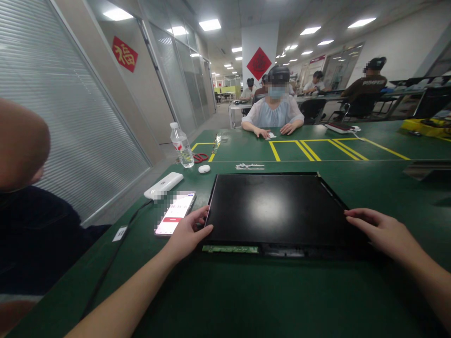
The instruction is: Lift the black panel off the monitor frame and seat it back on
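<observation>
A flat black display panel (278, 209) lies on the green table (246, 300), with a narrow green circuit strip (230, 249) along its near edge. My left hand (188, 232) grips the panel's near left corner, thumb on top and fingers curled at the left edge. My right hand (380, 230) rests at the panel's near right edge, fingers stretched out and lying over the rim. Whether it grips the edge is unclear.
Left of the panel lie a lit smartphone (175, 213), a white power bank (164, 185) with a black cable (116, 253), a water bottle (182, 145), red scissors (200, 157) and a small white case (204, 169). A person (273, 112) sits across the table. Someone's shoulder (21, 145) is close at left.
</observation>
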`<state>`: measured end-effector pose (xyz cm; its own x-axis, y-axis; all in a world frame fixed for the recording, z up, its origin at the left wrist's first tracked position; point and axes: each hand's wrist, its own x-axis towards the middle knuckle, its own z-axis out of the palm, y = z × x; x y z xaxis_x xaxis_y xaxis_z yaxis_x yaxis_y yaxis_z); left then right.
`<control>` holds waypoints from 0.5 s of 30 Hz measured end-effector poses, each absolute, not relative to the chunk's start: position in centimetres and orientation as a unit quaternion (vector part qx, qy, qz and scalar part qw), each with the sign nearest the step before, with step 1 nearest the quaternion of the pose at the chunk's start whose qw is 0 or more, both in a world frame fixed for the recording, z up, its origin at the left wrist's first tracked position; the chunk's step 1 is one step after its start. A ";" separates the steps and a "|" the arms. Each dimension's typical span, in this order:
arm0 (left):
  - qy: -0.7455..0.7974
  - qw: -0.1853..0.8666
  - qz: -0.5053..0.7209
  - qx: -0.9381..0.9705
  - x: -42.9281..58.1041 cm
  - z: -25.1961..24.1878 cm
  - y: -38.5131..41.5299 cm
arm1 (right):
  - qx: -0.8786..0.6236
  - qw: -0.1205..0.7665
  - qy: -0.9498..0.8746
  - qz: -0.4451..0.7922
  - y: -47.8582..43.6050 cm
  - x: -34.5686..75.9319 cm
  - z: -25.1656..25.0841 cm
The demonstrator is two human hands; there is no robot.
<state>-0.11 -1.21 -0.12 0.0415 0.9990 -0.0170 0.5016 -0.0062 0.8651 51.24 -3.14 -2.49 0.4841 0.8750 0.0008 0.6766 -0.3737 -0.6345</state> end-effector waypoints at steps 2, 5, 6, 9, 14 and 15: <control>0.602 0.351 0.346 0.629 -0.1 -0.2 -1.2 | -0.806 0.298 -0.486 0.162 -3.1 51.5 -2.8; 0.598 0.335 0.344 0.641 -0.1 -0.3 -1.4 | -0.797 0.306 -0.497 0.155 -3.1 51.7 -3.1; 0.599 0.329 0.341 0.646 0.0 -0.2 -1.4 | -0.796 0.305 -0.500 0.155 -3.1 51.7 -3.1; 0.603 0.305 0.327 0.661 0.2 0.0 -1.7 | -0.798 0.300 -0.501 0.151 -3.1 51.7 -3.1; 0.603 0.276 0.297 0.687 0.2 0.2 -1.9 | -0.804 0.291 -0.493 0.160 -3.1 51.4 -2.7; 0.602 0.274 0.293 0.691 0.1 0.2 -1.9 | -0.806 0.291 -0.490 0.159 -3.1 51.3 -2.6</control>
